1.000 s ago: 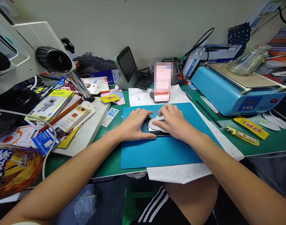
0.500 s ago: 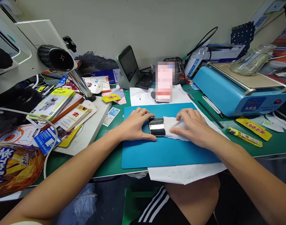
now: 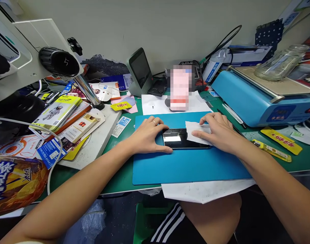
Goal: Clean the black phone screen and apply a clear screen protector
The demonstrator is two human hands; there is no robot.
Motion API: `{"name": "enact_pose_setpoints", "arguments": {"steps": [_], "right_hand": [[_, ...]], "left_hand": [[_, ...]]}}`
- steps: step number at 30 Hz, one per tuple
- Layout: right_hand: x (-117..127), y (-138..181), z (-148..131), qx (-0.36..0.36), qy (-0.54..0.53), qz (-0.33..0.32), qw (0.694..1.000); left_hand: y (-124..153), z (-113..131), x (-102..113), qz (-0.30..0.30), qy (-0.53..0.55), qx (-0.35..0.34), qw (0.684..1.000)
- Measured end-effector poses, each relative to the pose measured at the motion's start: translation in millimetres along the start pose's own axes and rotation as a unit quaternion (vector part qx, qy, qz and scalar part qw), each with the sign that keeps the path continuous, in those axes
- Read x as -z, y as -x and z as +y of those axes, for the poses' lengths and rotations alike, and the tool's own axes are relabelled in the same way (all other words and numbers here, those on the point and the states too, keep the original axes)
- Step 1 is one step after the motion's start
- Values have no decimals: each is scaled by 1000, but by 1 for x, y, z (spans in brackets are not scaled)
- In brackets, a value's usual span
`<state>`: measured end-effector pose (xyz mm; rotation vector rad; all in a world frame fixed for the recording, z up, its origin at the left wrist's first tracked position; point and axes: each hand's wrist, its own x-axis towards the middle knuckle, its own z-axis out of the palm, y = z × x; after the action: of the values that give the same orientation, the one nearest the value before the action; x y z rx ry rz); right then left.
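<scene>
A black phone [image 3: 181,139] lies flat on a blue mat [image 3: 187,166] in the middle of the desk. My left hand [image 3: 148,135] clamps the phone's left end between thumb and fingers. My right hand [image 3: 218,130] lies flat over the phone's right end, fingers pressing a white wipe [image 3: 195,132] onto the glass. A ring shows on a left finger.
A second phone [image 3: 180,88] stands propped behind the mat on white paper. A blue machine [image 3: 261,98] with a glass jar [image 3: 282,62] stands at the right. A microscope arm [image 3: 48,61], boxes and packets crowd the left. A yellow lighter [image 3: 271,150] lies right of the mat.
My right hand has slid the wipe from the phone's left end toward its right end, uncovering most of the dark screen. The left hand has kept its hold.
</scene>
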<state>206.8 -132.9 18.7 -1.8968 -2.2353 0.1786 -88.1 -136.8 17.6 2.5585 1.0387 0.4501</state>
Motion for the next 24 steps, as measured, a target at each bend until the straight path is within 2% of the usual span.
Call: {"name": "enact_pose_setpoints", "arguments": {"steps": [5,8,13,17,24], "right_hand": [[1,26,-18,129,23,100,986],[1,45,-25,167,-21,78,983],[-5,63,-37,157,-12,66,985],[-10,63,-61,181,-1,32,983],[-15,55,-102,235,-36,-70,969]], "left_hand": [[0,-1,-1,4,8,-3,1000],[0,-1,-1,4,10,-2,1000],[0,0,-2,5,11,-5,1000],[0,0,-4,14,8,-7,1000],[0,-3,-8,28,5,-12,1000]]}}
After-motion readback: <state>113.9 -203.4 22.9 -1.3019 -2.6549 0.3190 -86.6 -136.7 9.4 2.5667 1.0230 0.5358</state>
